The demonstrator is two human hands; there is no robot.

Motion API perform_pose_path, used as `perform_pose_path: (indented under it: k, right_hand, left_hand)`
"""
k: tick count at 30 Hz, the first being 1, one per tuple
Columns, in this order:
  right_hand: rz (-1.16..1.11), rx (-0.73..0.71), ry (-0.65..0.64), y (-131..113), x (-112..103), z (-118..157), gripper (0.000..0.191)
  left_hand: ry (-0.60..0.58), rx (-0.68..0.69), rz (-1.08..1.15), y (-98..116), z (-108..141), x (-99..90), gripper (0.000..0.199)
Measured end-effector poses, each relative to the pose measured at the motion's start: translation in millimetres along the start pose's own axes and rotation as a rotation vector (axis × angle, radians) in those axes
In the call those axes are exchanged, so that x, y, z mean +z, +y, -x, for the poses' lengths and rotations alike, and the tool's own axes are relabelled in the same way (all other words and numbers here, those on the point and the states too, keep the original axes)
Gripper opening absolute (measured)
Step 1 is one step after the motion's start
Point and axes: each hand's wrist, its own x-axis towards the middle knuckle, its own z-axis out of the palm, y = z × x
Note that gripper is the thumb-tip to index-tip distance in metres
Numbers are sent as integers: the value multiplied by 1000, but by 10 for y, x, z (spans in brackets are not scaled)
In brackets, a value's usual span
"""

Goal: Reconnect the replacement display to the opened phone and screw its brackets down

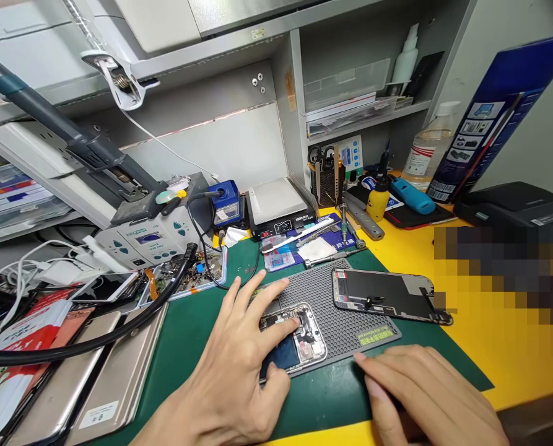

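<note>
Fingers [277,334] on phone [286,352], scissors [321,162] in holder [327,194]

bright light; edges stretched; pixelated patch right

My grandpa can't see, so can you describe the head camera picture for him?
A person's bare left hand touches an opened silver-rimmed phone on a grey honeycomb mat. The bare right hand is nearby; a separate black rectangular phone screen lies partly on the mat.
</note>
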Motion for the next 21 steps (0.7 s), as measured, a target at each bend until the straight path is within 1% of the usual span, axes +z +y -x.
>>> perform_pose_path:
  k: [6, 10, 15, 17, 19, 21]
  right_hand:
    - [-8, -56, 17, 5, 1, -24, 24]
    - [-19, -51, 10, -2, -4, -29, 24]
    - [-12, -57, 10, 3, -17, -12, 24]
    - [-9, -61, 7, 11, -20, -6, 25]
    - [-8, -65, 3, 18, -24, -4, 25]
    - [-9, -65, -1, 23, -26, 1, 26]
  left_hand:
    - [6, -13, 23, -14, -39, -4, 61]
    - [-7, -28, -6, -26, -82, -25, 59]
    - [22, 63, -95, -5, -113, -58, 54]
    - [22, 79, -106, 3, -123, -58, 51]
    - [4, 71, -104, -3, -121, -62, 53]
    - [-5, 52, -80, -32, -87, -82, 59]
